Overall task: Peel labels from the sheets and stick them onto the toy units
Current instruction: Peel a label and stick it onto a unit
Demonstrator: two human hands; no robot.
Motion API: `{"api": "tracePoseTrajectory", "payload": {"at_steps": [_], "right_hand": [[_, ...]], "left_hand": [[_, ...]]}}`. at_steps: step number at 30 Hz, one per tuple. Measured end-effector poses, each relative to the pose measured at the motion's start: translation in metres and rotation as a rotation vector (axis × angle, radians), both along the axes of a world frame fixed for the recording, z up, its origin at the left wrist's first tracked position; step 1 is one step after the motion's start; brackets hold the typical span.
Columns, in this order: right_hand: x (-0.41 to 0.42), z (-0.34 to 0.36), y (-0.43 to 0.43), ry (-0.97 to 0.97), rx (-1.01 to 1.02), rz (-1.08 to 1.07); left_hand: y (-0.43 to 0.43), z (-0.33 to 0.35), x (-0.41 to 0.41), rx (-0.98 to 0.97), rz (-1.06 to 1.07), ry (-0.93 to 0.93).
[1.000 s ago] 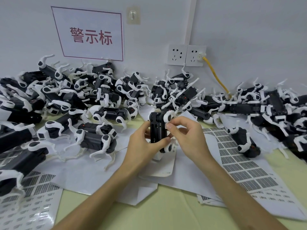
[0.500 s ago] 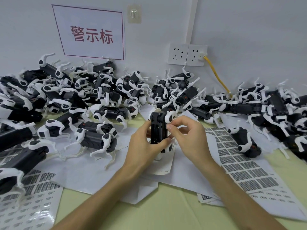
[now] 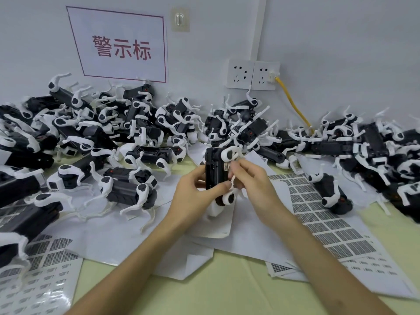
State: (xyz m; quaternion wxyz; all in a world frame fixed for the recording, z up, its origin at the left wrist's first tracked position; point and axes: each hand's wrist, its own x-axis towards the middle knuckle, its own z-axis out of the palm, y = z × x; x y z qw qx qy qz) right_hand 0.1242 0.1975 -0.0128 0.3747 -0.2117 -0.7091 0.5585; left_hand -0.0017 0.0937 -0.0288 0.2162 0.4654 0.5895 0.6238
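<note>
Centre frame | left hand grip clasps black-and-white plastic toy unit, long axis upright | right hand grip pinches small pale label against its right flank

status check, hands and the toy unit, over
Left hand grips toy unit, held upright. Right hand pinches label at the unit's edge. Nothing in the way; label sheets lie beside.

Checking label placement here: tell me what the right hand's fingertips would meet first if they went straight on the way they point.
The black side of the held toy unit, right at the small label they seem to pinch. The right hand points leftward at it, apparently in contact.
</note>
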Motion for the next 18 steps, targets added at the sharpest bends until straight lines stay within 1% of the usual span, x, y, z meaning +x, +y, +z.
{"api": "tracePoseTrajectory", "payload": {"at_steps": [2, 7, 13, 18], "right_hand": [[0.0026, 0.0021, -0.0001, 0.018, 0.002, 0.04], [0.0006, 0.0016, -0.0053, 0.067, 0.012, 0.042], [0.0048, 0.0045, -0.0063, 0.137, -0.146, 0.174], [0.0049, 0.0028, -0.0045, 0.137, -0.182, 0.189]], "left_hand": [[-0.0018, 0.0011, 0.0001, -0.005, -0.047, -0.06], [-0.0034, 0.0004, 0.0057, -0.017, -0.182, -0.104], [-0.0081, 0.0022, 0.0036, -0.027, -0.295, -0.193], [-0.0094, 0.0036, 0.0014, -0.015, -0.3, -0.197]]}}
